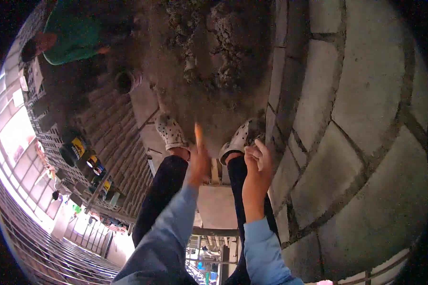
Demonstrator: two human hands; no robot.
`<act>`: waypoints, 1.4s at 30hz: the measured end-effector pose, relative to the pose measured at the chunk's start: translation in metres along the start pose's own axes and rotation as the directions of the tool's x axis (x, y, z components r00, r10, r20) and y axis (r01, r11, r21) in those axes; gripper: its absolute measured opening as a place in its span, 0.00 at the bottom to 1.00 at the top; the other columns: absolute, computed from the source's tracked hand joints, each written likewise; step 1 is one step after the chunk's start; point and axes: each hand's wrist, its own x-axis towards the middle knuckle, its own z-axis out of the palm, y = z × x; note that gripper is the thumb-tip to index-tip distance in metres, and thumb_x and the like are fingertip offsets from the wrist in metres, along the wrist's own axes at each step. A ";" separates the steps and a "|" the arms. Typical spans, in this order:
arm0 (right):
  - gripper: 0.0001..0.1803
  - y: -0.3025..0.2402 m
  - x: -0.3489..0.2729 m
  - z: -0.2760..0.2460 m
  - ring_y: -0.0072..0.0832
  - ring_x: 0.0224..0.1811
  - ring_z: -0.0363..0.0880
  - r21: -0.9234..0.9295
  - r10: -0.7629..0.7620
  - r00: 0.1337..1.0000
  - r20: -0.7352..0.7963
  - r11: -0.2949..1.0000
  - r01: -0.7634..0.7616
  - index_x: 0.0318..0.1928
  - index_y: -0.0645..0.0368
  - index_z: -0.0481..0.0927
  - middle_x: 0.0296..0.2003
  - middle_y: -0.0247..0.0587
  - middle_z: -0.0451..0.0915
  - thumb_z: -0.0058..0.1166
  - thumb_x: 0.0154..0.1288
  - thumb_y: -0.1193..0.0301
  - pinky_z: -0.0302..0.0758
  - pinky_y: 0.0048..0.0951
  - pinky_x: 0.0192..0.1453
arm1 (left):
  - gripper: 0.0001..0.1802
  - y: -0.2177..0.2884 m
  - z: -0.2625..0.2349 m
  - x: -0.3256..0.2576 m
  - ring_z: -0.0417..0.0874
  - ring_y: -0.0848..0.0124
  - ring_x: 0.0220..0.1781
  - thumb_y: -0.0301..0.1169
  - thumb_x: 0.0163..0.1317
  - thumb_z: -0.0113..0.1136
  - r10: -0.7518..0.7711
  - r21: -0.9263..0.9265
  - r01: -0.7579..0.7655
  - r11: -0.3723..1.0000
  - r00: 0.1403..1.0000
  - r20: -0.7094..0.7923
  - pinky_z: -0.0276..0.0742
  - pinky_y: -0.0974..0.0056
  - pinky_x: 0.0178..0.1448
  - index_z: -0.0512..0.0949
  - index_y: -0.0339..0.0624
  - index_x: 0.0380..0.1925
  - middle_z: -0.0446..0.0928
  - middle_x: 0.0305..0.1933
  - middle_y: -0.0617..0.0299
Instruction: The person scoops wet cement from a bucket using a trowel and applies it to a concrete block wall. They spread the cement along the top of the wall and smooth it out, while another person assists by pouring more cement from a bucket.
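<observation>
My left hand, smeared by motion, is closed around a short orange stick-like thing that points away from me. Its kind is too blurred to tell. My right hand is raised beside my right shoe, its fingers loosely curled and apart, pale at the tips as if dusty. Nothing shows in it. Past both hands lies a grey patch of mortar-like material, lumpy and dark in places. My spotted clogs stand at its near edge.
A wall of large pale blocks with dark joints rises on the right. Rows of stacked bricks fill the left, near a round container. A person in green is at the far left. Metal railings curve along the lower left.
</observation>
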 end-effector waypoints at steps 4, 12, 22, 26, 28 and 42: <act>0.23 -0.001 -0.013 0.003 0.31 0.55 0.79 0.035 0.019 0.999 0.044 0.999 -0.020 0.64 0.62 0.74 0.51 0.45 0.81 0.56 0.71 0.73 0.73 0.33 0.63 | 0.28 0.131 0.003 0.130 0.74 0.70 0.24 0.54 0.75 0.51 0.171 -0.061 -0.167 0.984 0.983 0.073 0.68 0.57 0.26 0.75 0.36 0.33 0.73 0.24 0.60; 0.22 0.018 -0.011 0.008 0.30 0.54 0.79 0.050 -0.054 0.998 0.018 0.997 0.053 0.63 0.60 0.75 0.51 0.43 0.81 0.56 0.69 0.74 0.74 0.33 0.62 | 0.26 0.133 -0.008 0.055 0.77 0.69 0.25 0.54 0.74 0.53 0.137 -0.130 -0.141 0.981 0.990 -0.036 0.71 0.58 0.29 0.74 0.39 0.35 0.74 0.23 0.61; 0.21 0.011 -0.020 0.016 0.31 0.52 0.80 -0.016 -0.088 0.996 -0.004 0.996 0.088 0.61 0.62 0.75 0.47 0.43 0.82 0.57 0.67 0.76 0.75 0.34 0.61 | 0.20 0.145 0.012 0.002 0.85 0.41 0.42 0.43 0.70 0.60 0.247 0.334 -0.123 0.934 0.900 -0.359 0.77 0.43 0.41 0.70 0.40 0.49 0.82 0.41 0.41; 0.21 0.013 -0.021 0.021 0.31 0.52 0.80 0.004 -0.059 0.998 0.016 0.998 0.059 0.61 0.62 0.75 0.47 0.43 0.82 0.57 0.67 0.77 0.75 0.33 0.61 | 0.19 0.135 0.017 0.026 0.85 0.41 0.40 0.43 0.71 0.58 0.268 0.421 -0.098 0.902 0.890 -0.368 0.78 0.43 0.40 0.70 0.40 0.49 0.83 0.40 0.40; 0.23 0.022 -0.017 0.014 0.31 0.54 0.79 0.009 -0.037 0.999 0.000 0.999 0.037 0.63 0.62 0.74 0.49 0.45 0.82 0.56 0.68 0.75 0.74 0.33 0.62 | 0.18 0.157 0.014 0.003 0.85 0.43 0.37 0.44 0.72 0.56 0.226 0.408 -0.079 0.909 0.918 -0.326 0.78 0.45 0.38 0.72 0.39 0.47 0.83 0.38 0.41; 0.24 0.006 -0.009 0.018 0.30 0.55 0.79 -0.075 -0.013 0.999 0.052 0.997 0.017 0.66 0.64 0.73 0.51 0.45 0.80 0.55 0.71 0.71 0.72 0.32 0.64 | 0.30 -0.014 -0.026 -0.056 0.73 0.70 0.16 0.60 0.72 0.54 -0.241 -0.185 0.262 0.947 0.962 0.130 0.67 0.62 0.20 0.76 0.39 0.34 0.71 0.18 0.63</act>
